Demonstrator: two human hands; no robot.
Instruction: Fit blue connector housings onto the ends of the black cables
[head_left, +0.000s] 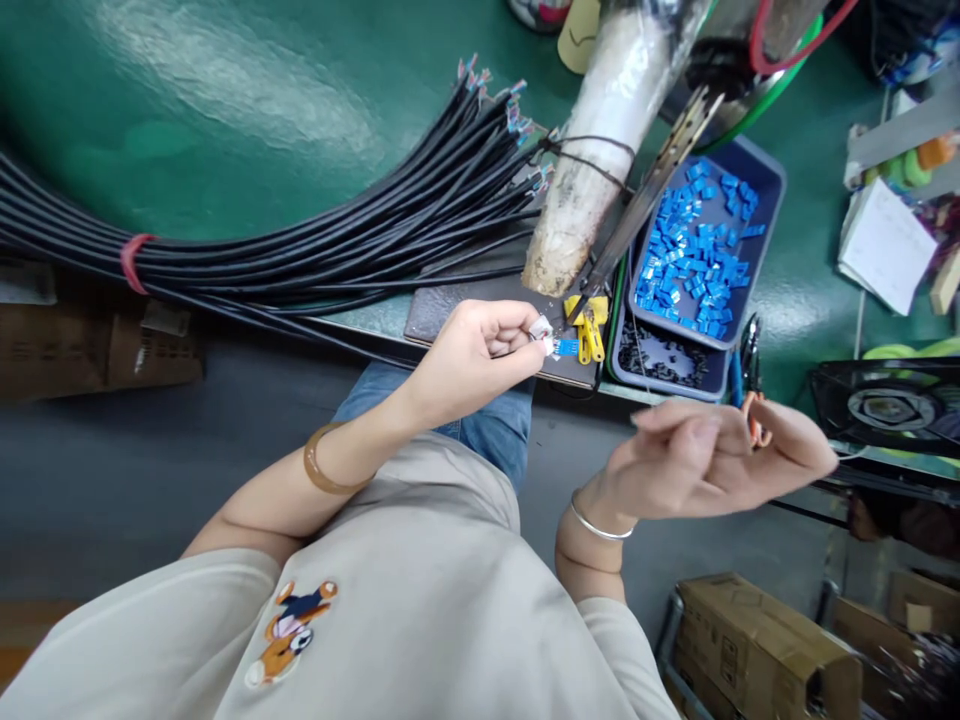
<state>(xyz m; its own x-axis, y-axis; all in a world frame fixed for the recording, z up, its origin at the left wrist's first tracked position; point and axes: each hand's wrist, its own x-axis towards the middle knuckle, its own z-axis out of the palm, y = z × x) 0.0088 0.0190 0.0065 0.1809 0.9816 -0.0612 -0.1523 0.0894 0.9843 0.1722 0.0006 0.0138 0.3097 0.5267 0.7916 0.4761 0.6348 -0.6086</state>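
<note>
At the table's front edge my left hand (484,350) pinches a small blue connector (566,347) with a whitish piece between thumb and fingertips. Yellow clips (590,325) lie just right of the connector. My right hand (694,455) is raised in front of the table edge, fingers curled and blurred; a thin wire-like line rises near its fingertips, and whether it holds anything is unclear. Behind it, a grey-blue tray (772,215) contains many blue connectors (686,265), above a lower tray of small black parts (660,355). Orange-handled scissors (756,425) are partly hidden by this hand.
Black cables (300,250) with stripped ends, bound by a red tie (133,262), cross the green table (225,120). A wrapped white post (600,140) leans above my left hand. Papers (885,245) and a black fan (889,408) are on the right; cardboard boxes (757,640) are below.
</note>
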